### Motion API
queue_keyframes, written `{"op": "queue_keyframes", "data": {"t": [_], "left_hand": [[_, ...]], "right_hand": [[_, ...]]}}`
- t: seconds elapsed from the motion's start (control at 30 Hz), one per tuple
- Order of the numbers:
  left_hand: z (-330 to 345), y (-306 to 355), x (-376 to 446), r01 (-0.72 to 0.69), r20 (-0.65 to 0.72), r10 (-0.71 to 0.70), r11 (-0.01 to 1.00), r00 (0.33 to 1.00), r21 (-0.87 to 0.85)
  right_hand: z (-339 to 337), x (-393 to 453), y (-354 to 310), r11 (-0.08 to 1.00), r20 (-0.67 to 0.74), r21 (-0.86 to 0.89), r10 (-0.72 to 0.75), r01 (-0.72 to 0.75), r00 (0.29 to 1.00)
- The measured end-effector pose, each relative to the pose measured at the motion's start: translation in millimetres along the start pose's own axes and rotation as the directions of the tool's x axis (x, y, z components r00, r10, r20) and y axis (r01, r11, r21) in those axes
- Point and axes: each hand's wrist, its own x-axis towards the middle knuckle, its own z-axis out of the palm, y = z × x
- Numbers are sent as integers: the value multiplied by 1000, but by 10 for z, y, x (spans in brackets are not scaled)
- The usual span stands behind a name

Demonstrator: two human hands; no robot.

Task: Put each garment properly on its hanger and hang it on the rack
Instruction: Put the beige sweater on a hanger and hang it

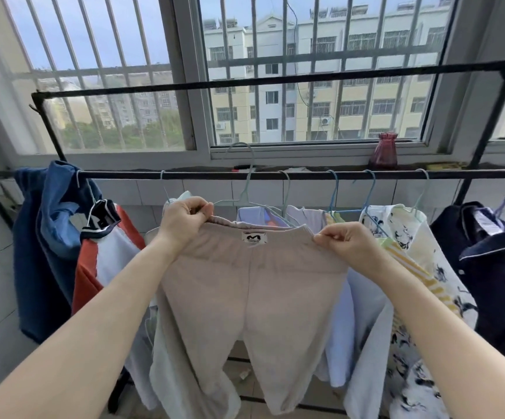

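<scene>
- Setting: a tiled balcony with a barred window [275, 71] that looked onto apartment blocks; a dark red vase [384, 151] stood on the sill toward its right end.
- Rack [275, 175]: a black rail ran the full width below the sill.
- Hung garments, left end to right end: blue hoodie [45, 252], red-and-white top [100, 252], pale shirts, floral shirt [411, 237], navy shirt [493, 261].
- Beige trousers [251, 313]: held up in front of the rail's middle, waistband level, legs hanging down, label facing the camera.
- Left hand [184, 220]: fingers pinched on the waistband's left corner.
- Right hand [348, 240]: fingers pinched on the waistband's right corner.
- Green hanger [246, 189]: hooked on the rail's middle behind the trousers, empty as far as could be seen.
</scene>
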Motion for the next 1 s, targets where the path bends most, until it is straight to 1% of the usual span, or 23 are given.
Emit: {"op": "queue_keyframes", "data": {"t": [0.03, 0.13, 0.2, 0.3, 0.4, 0.43, 0.5, 0.57, 0.6, 0.63, 0.7, 0.73, 0.83, 0.9, 1.0], "left_hand": [[28, 14, 3, 3, 20, -2, 1000, 1000, -7], [158, 121, -26, -17, 79, 21, 998, 997, -54], [244, 176, -21, -27, 92, 34, 997, 995, -73], [344, 193, 42, -9, 149, 20, 997, 989, -75], [486, 156, 86, 44, 264, -17, 994, 964, -96], [547, 115, 127, 55, 266, -34, 996, 963, -70], [640, 64, 225, 35, 198, -49, 997, 979, 70], [705, 27, 317, 27, 147, -52, 986, 988, 165], [729, 22, 339, 39, 159, -67, 984, 985, 172], [761, 24, 333, 60, 200, -90, 986, 976, 155], [800, 17, 295, 125, 296, -161, 983, 941, 138], [798, 20, 292, 134, 307, -169, 982, 936, 131], [754, -31, 355, 161, 204, -182, 980, 962, 114], [739, -60, 351, 211, 220, -235, 969, 947, 127], [711, -147, 324, 218, 204, -238, 969, 950, 118]], "right_hand": [[-11, -24, -15, 1000, 39, -13, 12, -11, 999], [-52, -48, -65, 997, 29, -73, 21, -19, 999], [-74, -66, -116, 992, 55, -124, 4, 2, 998], [-163, -101, -193, 997, 96, -71, 33, -26, 995], [-269, -149, -281, 995, 202, -49, 98, -90, 974], [-288, -171, -302, 993, 208, -16, 119, -118, 971], [-293, -211, -342, 985, 157, 73, 145, -158, 977], [-272, -255, -353, 981, 132, 92, 157, -170, 979], [-250, -272, -341, 981, 142, 83, 162, -175, 977], [-226, -289, -331, 980, 154, 78, 167, -181, 974], [-182, -311, -335, 978, 136, 97, 172, -186, 976], [-158, -308, -336, 977, 126, 101, 175, -188, 977], [-27, -276, -338, 977, 147, 86, 181, -195, 973], [52, -214, -333, 974, 144, 75, 204, -216, 968], [169, -85, -373, 966, 105, 106, 224, -235, 969]]}}
